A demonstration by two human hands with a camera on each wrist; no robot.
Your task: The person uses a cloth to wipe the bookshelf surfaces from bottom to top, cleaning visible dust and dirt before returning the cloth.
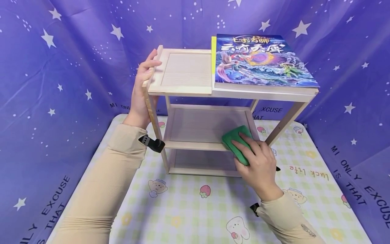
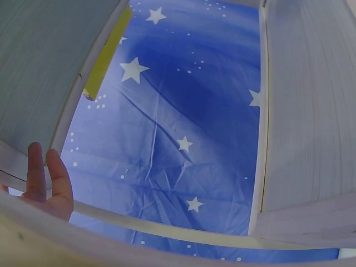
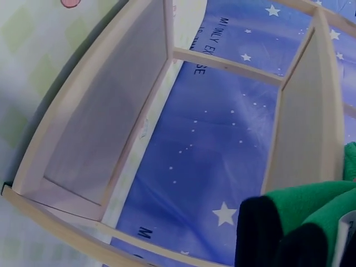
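Note:
A pale wooden three-tier shelf (image 1: 186, 89) stands on the table. My left hand (image 1: 142, 81) grips the left end of its top tier, fingers over the raised side rail. In the left wrist view, fingertips of the left hand (image 2: 51, 186) show by the top tier's underside. A folded green cloth (image 1: 237, 149) lies over the front edge of the middle tier, near its right end. My right hand (image 1: 259, 166) holds this cloth from above, fingers bent over it and thumb at its near side. The green cloth (image 3: 311, 203) also shows at the lower right of the right wrist view.
A blue illustrated book (image 1: 259, 64) lies on the right half of the top tier, with a yellow-green edge (image 1: 213, 54) beside it. A checked tablecloth (image 1: 189, 210) covers the table. Purple star-patterned curtains (image 1: 76, 51) hang behind and at both sides.

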